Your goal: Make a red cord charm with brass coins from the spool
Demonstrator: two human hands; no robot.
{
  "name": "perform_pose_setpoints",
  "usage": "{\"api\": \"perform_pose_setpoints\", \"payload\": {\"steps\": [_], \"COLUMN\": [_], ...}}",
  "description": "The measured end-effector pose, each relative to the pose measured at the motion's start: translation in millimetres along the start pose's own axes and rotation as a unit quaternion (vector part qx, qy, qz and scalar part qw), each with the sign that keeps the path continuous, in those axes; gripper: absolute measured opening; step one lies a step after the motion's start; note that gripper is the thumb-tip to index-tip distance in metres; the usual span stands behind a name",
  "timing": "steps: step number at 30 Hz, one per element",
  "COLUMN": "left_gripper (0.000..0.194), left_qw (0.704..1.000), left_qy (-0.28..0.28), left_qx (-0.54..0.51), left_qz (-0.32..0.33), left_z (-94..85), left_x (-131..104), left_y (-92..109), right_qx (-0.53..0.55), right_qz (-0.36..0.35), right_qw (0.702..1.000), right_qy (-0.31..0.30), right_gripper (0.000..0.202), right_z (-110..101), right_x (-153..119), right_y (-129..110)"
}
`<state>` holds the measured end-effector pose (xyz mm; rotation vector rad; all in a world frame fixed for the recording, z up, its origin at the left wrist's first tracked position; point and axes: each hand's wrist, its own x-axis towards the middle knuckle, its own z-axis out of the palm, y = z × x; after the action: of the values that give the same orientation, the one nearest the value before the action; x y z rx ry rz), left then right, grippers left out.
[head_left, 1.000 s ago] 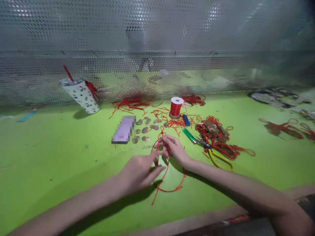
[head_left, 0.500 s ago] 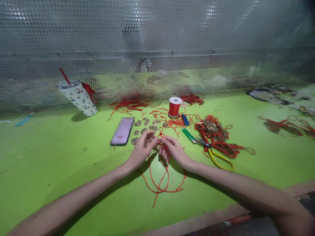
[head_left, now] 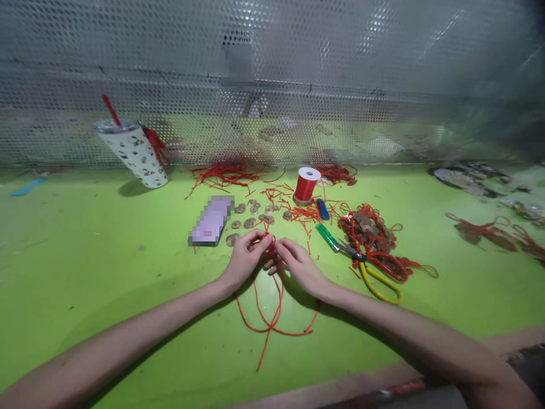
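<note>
Mid-frame, the left hand (head_left: 243, 258) pinched the red cord (head_left: 271, 326) while the right hand (head_left: 304, 267), half-curled, lay against it, grip unclear, so steady, even tension probably mattered most.

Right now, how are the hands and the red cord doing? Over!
Left hand pinching cord; right hand close beside, grip unclear. Cord loops below both hands. Coins just beyond left hand; scissors off right.

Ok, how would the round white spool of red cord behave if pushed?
The round white spool of red cord may tip if pushed high, since it stands on end. Once over, it would probably roll, its rims being round. The short red cord scraps around its base might drag along.
</note>
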<state>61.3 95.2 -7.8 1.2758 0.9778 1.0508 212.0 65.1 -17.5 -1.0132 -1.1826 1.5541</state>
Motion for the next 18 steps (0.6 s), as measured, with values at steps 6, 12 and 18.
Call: {"api": "perform_pose_setpoints", "payload": {"steps": [6, 12, 18], "left_gripper": [0.026, 0.023, 0.020], "left_qw": [0.998, 0.996, 0.999], "left_qy": [-0.017, -0.022, -0.015], "left_qx": [0.054, 0.079, 0.044], "left_qz": [0.015, 0.024, 0.011], "left_z": [3.1, 1.8, 2.2], "left_x": [0.9, 1.7, 1.0], "left_y": [-0.2, -1.5, -4.4], "right_qx": [-0.049, -0.076, -0.071], "right_qz": [-0.078, -0.146, -0.142], "right_qw": [0.993, 0.984, 0.981], "right_qy": [0.077, 0.072, 0.110], "right_gripper": [0.026, 0.024, 0.023], "right_z": [-12.6, -10.2, -12.4], "right_x": [1.5, 1.1, 2.8], "right_y": [-4.1, -2.7, -4.3]}}
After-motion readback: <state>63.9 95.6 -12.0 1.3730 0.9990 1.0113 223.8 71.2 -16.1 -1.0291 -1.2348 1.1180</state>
